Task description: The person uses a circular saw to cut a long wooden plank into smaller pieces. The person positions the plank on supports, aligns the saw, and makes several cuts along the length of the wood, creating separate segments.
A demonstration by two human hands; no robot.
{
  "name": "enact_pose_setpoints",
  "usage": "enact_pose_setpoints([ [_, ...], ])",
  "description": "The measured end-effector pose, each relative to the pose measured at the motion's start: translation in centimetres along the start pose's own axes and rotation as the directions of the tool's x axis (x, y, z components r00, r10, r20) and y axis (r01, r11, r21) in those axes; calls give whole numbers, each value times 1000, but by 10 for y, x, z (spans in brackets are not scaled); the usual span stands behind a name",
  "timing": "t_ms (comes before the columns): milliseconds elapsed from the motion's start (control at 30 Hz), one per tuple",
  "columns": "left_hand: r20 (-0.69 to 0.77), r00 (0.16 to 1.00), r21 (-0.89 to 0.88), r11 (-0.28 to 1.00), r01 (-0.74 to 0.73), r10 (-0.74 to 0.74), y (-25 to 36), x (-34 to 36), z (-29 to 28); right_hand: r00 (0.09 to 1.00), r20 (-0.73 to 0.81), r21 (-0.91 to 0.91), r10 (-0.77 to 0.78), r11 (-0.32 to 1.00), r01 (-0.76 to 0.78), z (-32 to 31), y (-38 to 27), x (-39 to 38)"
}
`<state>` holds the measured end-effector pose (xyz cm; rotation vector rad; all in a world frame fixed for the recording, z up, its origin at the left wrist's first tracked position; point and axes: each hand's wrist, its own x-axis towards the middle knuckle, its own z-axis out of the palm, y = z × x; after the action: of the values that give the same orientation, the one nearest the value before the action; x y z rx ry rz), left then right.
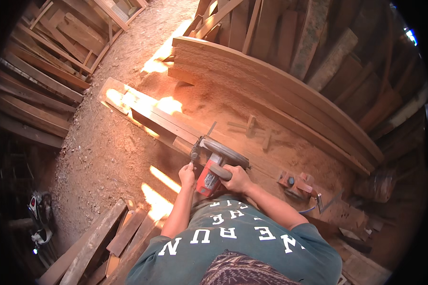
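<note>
Saw point(216, 160) sits between left fingers point(188, 170) and gripping right fingers point(232, 169).

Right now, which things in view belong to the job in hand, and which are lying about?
In use:
- red power tool: right hand gripping, left hand at front
- board ahead

Apparently lying about:
- small wooden pieces
- second red tool
- leaning planks

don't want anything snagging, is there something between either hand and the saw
Nothing visible stands in the way. The right hand is closed on the grey handle of the red saw, and the left hand appears to pinch the metal fitting at its left side.
</note>
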<state>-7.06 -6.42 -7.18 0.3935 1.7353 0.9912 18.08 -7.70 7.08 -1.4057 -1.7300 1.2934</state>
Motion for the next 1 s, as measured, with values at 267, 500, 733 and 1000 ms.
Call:
enact_pose_setpoints([
  [267, 20, 1000, 0, 1000, 13, -13, 9, 1, -3, 1000, -15, -4, -13, 1000, 13, 3, 2, 6],
  [500, -5, 1000, -25, 999, -22, 21, 17, 5, -3, 1000, 3, -35, -1, 999, 2, 5, -2, 12],
  [733, 14, 1000, -80, 997, -14, 15, 15, 13, -9, 1000, 15, -29, -16, 999, 16, 9, -3, 19],
  [1000, -5, 999, -57, 998, -39, 39, 8, 29, -16, 998, -1, -9, -65, 998, 65, 18, -2, 25],
])
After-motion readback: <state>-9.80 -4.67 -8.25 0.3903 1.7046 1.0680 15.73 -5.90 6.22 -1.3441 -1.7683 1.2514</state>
